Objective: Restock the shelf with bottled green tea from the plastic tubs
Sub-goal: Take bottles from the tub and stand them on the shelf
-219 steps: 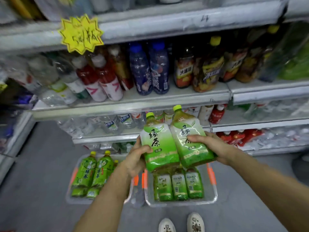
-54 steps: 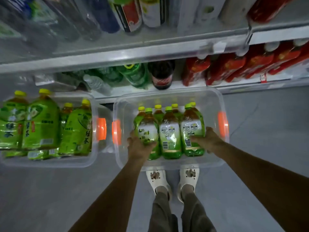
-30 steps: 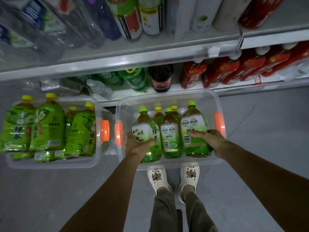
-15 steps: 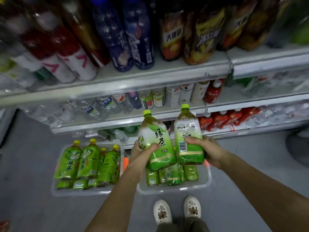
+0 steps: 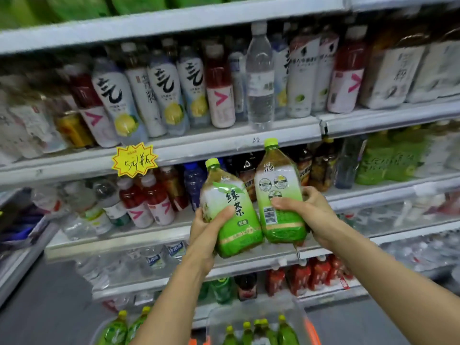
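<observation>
My left hand (image 5: 207,226) grips a large green tea bottle (image 5: 230,210) with a green cap, its front label facing me. Beside it, my right hand (image 5: 307,211) grips a second green tea bottle (image 5: 278,195), barcode side toward me. Both bottles are held upright in front of the middle shelf (image 5: 174,226). Below, two clear plastic tubs stand on the floor: the right tub (image 5: 263,313) holds several green tea bottles (image 5: 258,331), and the left tub (image 5: 99,329) shows two bottle tops (image 5: 128,327).
Shelves packed with drinks fill the view: white, red and clear bottles on the upper shelf (image 5: 224,143), dark and green bottles at right (image 5: 388,163). A yellow starburst price tag (image 5: 135,159) hangs from the shelf edge. Grey floor (image 5: 49,307) lies at lower left.
Both hands lifted the two green tea bottles out of the right tub and raised them to the middle shelf. The view tilted upward from the tubs to the shelves.
</observation>
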The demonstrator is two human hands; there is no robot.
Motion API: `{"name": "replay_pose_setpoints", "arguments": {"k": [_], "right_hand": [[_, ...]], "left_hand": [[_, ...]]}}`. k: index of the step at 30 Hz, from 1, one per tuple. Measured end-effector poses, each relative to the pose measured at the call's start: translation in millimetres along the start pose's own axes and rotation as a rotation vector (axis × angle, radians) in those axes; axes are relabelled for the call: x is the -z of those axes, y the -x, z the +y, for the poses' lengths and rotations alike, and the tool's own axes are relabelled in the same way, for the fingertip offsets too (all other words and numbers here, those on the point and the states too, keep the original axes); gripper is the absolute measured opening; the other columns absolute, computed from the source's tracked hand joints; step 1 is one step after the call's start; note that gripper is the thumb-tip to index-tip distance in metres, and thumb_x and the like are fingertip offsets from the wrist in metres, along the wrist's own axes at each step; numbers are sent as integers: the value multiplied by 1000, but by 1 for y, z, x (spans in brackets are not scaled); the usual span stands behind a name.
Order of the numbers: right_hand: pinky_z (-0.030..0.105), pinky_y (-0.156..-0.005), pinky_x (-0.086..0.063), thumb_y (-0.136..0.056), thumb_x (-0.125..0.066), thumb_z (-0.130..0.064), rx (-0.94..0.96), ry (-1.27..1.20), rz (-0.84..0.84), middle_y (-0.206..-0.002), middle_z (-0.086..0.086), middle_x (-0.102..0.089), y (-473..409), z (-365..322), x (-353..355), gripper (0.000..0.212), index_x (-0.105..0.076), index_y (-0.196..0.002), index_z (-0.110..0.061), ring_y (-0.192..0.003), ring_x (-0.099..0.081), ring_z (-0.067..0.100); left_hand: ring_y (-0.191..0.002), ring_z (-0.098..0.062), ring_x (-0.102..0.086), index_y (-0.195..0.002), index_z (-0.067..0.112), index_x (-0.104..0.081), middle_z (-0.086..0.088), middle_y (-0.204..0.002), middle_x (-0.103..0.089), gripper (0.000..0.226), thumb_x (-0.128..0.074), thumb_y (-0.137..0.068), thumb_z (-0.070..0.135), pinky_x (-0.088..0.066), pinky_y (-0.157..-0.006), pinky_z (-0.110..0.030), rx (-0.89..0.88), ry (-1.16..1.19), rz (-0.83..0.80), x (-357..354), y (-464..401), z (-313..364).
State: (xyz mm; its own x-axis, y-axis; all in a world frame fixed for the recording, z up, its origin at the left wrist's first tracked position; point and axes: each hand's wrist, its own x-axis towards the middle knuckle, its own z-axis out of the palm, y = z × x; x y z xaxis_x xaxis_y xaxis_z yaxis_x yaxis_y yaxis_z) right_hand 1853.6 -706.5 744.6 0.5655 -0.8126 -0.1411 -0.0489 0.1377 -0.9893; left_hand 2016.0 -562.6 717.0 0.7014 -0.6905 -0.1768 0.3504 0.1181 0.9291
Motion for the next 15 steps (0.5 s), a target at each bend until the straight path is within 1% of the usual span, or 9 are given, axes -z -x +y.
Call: {"name": "replay_pose_setpoints", "arguments": {"k": [2,4,5,7,8,9,12,14,15], "right_hand": [[44,-77,-61,-26,-93,-44,82,4,53,-106,7,-72,0,-24,4,103,-51,-116,-14,-89,-74,23],[47,-79,-61,-26,-92,-47,152,6,76,-106,7,-72,0,-49,10,107,-51,-119,-12,-89,-74,23],[47,-80,-61,-27,-93,-46,181,-1,75,-106,7,-72,-1,-61,14,107,-51,-119,-11,-90,-74,22],[48,-80,-61,-30,-94,-42,219,-24,68,-106,8,-72,-4,-85,23,103,-51,-119,-11,-90,-74,23],[48,-80,-61,-30,-94,-41,237,-23,65,-106,8,-73,-4,-98,28,103,-51,-119,-11,-90,-74,24],[49,-80,-60,-30,-95,-42,261,-13,57,-107,8,-73,-6,-109,34,105,-51,-120,-11,-91,-74,24],[43,-79,-61,-29,-97,-43,330,27,46,-108,6,-70,-12,-145,53,108,-49,-122,-13,-92,-72,23],[40,-75,-60,-29,-96,-44,398,39,49,-108,6,-68,-18,-172,71,107,-48,-120,-14,-91,-72,22],[41,-76,-60,-29,-97,-44,430,53,51,-108,5,-68,-22,-186,80,105,-49,-118,-16,-92,-72,22]], "left_hand": [[-77,-17,-76,-124,10,-56,-7,-99,-76,78,-88,-53,21,-59,-58,-31,-70,3,-12,-15,0,21],[-81,-18,-76,-124,10,-57,-8,-103,-76,79,-92,-54,17,-60,-62,-33,-128,-8,-31,-29,-1,42],[-84,-20,-75,-124,11,-57,-10,-107,-76,78,-90,-55,23,-61,-66,-35,-155,-10,-38,-37,-2,52],[-92,-27,-74,-124,13,-58,-13,-112,-74,83,-88,-49,32,-62,-76,-45,-207,-14,-65,-55,-4,71],[-94,-29,-74,-124,14,-58,-13,-112,-74,85,-87,-47,36,-61,-78,-49,-230,-14,-82,-64,-5,80],[-94,-30,-74,-124,16,-58,-12,-111,-74,86,-86,-46,37,-61,-77,-50,-252,-7,-97,-74,-5,88],[-88,-27,-76,-124,19,-57,-9,-106,-76,87,-85,-45,40,-61,-68,-44,-333,5,-125,-107,-8,108],[-89,-27,-76,-123,20,-59,-9,-106,-76,85,-85,-45,43,-61,-68,-43,-390,20,-132,-136,-11,120],[-90,-28,-75,-123,20,-60,-10,-107,-76,85,-85,-46,44,-61,-69,-44,-415,23,-132,-151,-13,127]]}}
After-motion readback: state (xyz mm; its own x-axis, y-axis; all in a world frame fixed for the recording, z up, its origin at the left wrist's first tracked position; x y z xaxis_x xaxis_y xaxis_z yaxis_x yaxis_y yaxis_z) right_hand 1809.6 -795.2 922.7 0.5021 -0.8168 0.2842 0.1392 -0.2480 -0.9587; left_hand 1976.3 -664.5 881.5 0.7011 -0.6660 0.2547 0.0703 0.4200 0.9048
